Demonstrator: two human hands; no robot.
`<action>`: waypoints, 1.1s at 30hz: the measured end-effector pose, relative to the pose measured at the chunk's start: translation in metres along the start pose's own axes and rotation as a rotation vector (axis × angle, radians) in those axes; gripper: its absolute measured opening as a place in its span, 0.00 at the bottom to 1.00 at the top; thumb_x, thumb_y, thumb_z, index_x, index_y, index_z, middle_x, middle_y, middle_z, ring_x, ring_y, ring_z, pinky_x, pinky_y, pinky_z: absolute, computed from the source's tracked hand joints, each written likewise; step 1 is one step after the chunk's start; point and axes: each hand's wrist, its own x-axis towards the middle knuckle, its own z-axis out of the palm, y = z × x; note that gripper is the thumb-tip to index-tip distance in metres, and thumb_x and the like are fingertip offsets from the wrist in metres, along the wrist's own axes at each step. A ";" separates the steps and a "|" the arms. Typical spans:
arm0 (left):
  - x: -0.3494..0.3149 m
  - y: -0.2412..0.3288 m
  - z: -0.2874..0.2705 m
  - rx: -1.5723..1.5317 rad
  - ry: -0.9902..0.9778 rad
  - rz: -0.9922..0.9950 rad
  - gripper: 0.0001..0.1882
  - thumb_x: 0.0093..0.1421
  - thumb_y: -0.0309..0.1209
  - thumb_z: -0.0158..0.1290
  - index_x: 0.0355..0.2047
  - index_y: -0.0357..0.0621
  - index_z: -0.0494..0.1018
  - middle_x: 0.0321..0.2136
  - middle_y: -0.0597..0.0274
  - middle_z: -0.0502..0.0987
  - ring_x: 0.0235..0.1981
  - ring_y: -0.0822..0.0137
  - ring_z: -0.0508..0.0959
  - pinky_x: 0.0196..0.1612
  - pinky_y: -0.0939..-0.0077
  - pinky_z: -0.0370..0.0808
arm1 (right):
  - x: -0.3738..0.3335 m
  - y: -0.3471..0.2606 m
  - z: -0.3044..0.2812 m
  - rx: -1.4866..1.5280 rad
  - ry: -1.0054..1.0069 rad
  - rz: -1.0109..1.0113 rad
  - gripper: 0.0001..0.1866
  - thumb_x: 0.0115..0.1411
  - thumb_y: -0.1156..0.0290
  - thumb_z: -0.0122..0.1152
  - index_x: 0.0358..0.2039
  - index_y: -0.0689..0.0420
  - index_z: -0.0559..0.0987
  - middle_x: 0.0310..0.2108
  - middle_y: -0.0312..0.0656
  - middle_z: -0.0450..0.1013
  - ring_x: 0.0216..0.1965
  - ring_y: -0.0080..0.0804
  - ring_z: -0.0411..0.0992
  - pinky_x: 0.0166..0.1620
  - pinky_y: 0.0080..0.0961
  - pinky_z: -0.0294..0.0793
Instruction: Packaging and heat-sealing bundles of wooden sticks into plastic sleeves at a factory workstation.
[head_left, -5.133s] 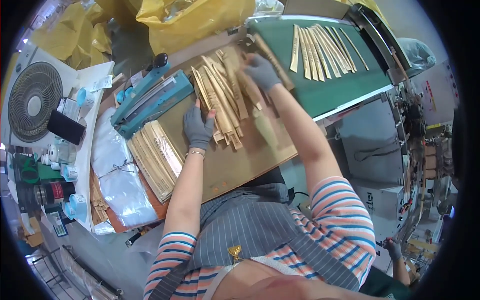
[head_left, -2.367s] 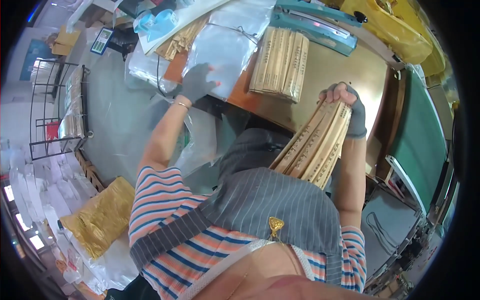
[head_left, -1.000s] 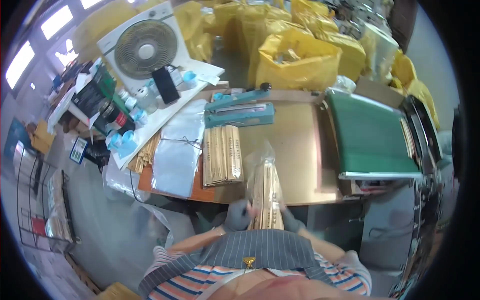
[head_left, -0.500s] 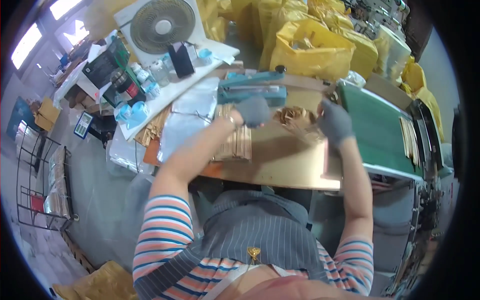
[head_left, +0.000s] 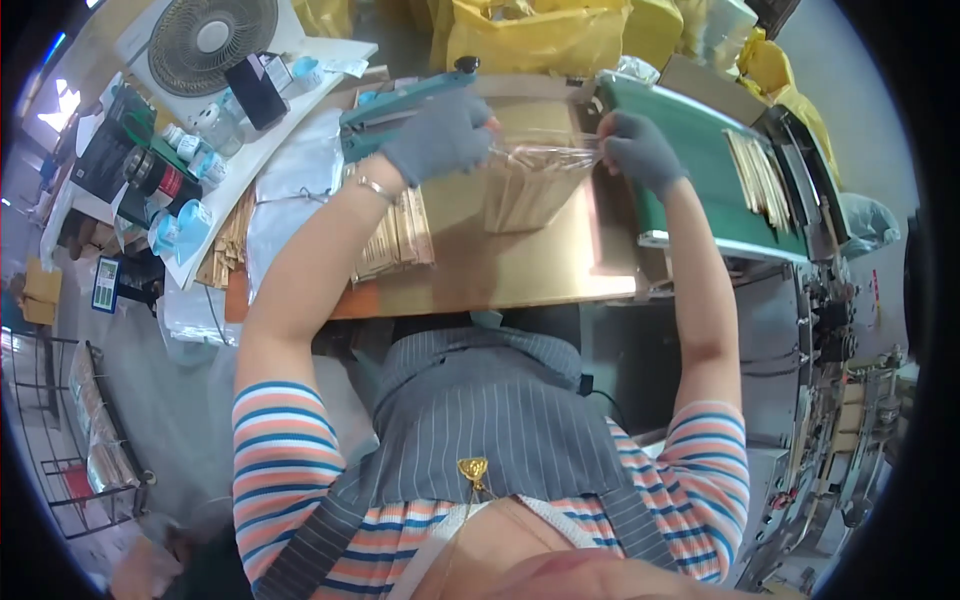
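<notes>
In grey gloves, both my hands grip the top edge of a clear plastic bag (head_left: 535, 195) with brown paper packets inside. My left hand (head_left: 443, 137) pinches the bag's left top corner, and my right hand (head_left: 642, 152) pinches the right one, the opening stretched between them. The bag stands over the tan tabletop (head_left: 530, 275); whether its base touches is unclear. Behind and beside my left hand is a teal bar sealer (head_left: 365, 138), partly hidden. Below my left wrist lies a stack of brown paper packets (head_left: 405, 235).
Clear plastic bags (head_left: 293, 185) lie left of the packets. A white shelf (head_left: 262, 165) holds a fan (head_left: 212, 38), jars and a phone (head_left: 256, 92). On the right, a green conveyor belt (head_left: 700, 165) carries brown packets (head_left: 757, 180). A yellow sack (head_left: 535, 42) stands behind the table.
My hands have brought the filled bag upright, its top now pulled taut between them. My left hand has moved from over the packet stack to the bag's corner. The whole view has shifted.
</notes>
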 end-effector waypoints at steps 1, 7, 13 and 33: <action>-0.004 -0.002 0.001 -0.058 0.001 0.035 0.14 0.59 0.29 0.47 0.37 0.29 0.74 0.19 0.61 0.75 0.19 0.77 0.76 0.21 0.84 0.71 | -0.009 -0.004 -0.005 0.027 0.154 -0.192 0.08 0.53 0.69 0.54 0.33 0.58 0.73 0.24 0.36 0.70 0.26 0.22 0.70 0.30 0.17 0.70; -0.038 0.062 -0.020 -0.270 0.037 0.109 0.13 0.58 0.26 0.47 0.37 0.25 0.73 0.19 0.57 0.76 0.19 0.75 0.77 0.23 0.83 0.73 | -0.029 -0.061 0.042 -0.527 0.368 -0.942 0.12 0.58 0.65 0.58 0.34 0.61 0.73 0.29 0.41 0.74 0.29 0.29 0.73 0.34 0.27 0.72; -0.049 -0.011 -0.017 -0.045 0.374 0.245 0.36 0.50 0.34 0.60 0.57 0.37 0.60 0.48 0.52 0.71 0.50 0.63 0.70 0.50 0.73 0.68 | 0.031 -0.066 0.086 -0.183 0.201 -0.663 0.14 0.60 0.64 0.53 0.24 0.61 0.73 0.16 0.43 0.70 0.21 0.38 0.71 0.27 0.31 0.68; 0.012 -0.224 0.003 -0.793 0.422 -0.665 0.20 0.45 0.39 0.61 0.34 0.35 0.76 0.30 0.57 0.78 0.29 0.68 0.77 0.37 0.77 0.73 | 0.272 0.002 0.149 -0.750 0.469 -0.168 0.16 0.56 0.55 0.54 0.25 0.56 0.74 0.27 0.46 0.73 0.31 0.50 0.72 0.34 0.42 0.70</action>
